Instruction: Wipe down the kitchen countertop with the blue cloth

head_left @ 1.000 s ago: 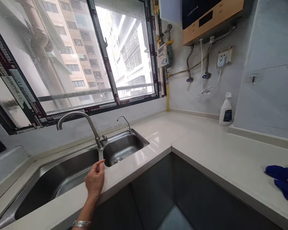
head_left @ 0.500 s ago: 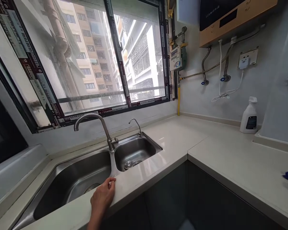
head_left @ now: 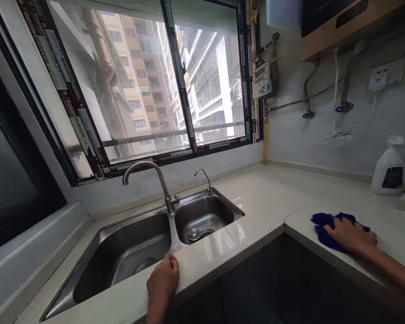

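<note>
My left hand (head_left: 163, 280) rests on the near strip of the countertop (head_left: 202, 265), beside the rim of the steel double-bowl sink (head_left: 173, 238). Its fingers are curled together, and nothing shows in them. On the right-hand counter, my right hand (head_left: 353, 236) presses a dark blue cloth (head_left: 327, 231) against the surface. The cloth is bunched, with its edges sticking out past the fingers, and part of it is hidden under the palm.
A tall curved faucet (head_left: 162, 180) and a small thin tap (head_left: 205, 177) rise behind the sink. Against the right wall stands a white bottle (head_left: 388, 168) with a dark label. Hoses and a gas meter (head_left: 262, 81) hang on the wall, below and beside the water heater (head_left: 337, 31).
My right hand has come into view with the blue cloth, which has moved left onto the counter near the corner. The view has turned slightly; my left hand stays by the sink.
</note>
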Motion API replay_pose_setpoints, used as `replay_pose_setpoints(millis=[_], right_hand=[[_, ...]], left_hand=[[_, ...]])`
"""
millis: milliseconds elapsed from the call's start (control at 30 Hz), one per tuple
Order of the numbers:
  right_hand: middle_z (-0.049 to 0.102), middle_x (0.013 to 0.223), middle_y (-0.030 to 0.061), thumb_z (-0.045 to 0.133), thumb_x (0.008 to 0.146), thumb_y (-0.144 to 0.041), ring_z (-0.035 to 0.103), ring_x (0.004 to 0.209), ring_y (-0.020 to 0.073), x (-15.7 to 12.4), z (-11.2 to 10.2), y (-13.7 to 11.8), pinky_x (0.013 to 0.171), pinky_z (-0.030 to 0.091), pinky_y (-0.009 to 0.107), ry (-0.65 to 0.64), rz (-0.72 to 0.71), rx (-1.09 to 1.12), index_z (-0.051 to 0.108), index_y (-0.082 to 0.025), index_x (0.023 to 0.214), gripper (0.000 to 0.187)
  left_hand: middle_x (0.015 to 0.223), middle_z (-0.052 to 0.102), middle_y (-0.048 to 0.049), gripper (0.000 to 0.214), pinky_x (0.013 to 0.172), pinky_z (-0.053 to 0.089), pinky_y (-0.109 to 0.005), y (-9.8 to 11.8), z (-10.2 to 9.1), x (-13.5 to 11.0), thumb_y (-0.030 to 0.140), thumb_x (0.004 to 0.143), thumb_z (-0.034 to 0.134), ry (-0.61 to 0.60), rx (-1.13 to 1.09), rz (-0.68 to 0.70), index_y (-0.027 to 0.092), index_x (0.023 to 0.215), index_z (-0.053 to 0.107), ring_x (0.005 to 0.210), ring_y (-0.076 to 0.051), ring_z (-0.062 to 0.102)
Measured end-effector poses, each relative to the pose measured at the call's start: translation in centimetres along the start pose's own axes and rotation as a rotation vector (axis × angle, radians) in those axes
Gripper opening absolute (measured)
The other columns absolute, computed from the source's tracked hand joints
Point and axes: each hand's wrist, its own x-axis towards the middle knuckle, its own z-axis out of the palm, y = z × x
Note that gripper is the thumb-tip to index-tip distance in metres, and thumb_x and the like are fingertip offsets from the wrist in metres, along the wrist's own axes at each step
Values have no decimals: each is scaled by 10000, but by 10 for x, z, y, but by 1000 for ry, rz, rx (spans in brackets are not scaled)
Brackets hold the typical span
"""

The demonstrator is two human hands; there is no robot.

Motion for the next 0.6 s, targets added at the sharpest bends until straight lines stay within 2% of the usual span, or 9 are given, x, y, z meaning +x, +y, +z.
replay_pose_setpoints(millis=[133, 233, 400, 500, 600], right_hand=[[505, 1529, 192, 292, 910, -516, 478, 1375, 430, 8, 14, -75, 1006, 420, 632, -92, -149, -20, 659, -259, 1335, 618], [497, 1561, 120, 331, 909, -524, 448, 1418, 406, 14, 22, -103, 1068, 401, 644, -133, -223, -13, 633, -310, 1374, 594], [451, 1603, 94, 354, 941, -528, 378, 1489, 353, 12, 21, -105, 1149, 344, 639, -159, -307, -34, 600, -298, 1419, 585], [456, 1598, 109, 380, 959, -499, 383, 1494, 321, -4, 2, -98, 1186, 330, 575, -177, -353, -43, 595, -246, 1426, 573], [468, 1581, 153, 411, 967, -469, 397, 1483, 337, -26, -24, -84, 1194, 324, 554, -180, -402, -13, 594, -180, 1428, 575]], left_hand=[[1026, 724, -126, 367, 795, 412, -416, 1, 3, -1, 320, 978, 240, 19, 13, 2, 240, 1019, 596, 1007, -335, 663], [1033, 725, -127, 374, 792, 408, -418, 1, 6, 0, 328, 974, 245, 27, 20, -3, 244, 1036, 604, 1016, -338, 663], [1040, 729, -126, 401, 811, 420, -433, 0, 4, 5, 365, 960, 239, 17, 23, -22, 255, 1041, 616, 1032, -349, 662], [1056, 731, -136, 435, 844, 436, -447, 5, -3, 6, 394, 948, 227, -8, 13, -33, 258, 1040, 630, 1064, -362, 656], [1095, 729, -141, 475, 861, 462, -454, 10, -13, 5, 426, 937, 221, -37, 1, -42, 266, 1075, 648, 1080, -370, 658]])
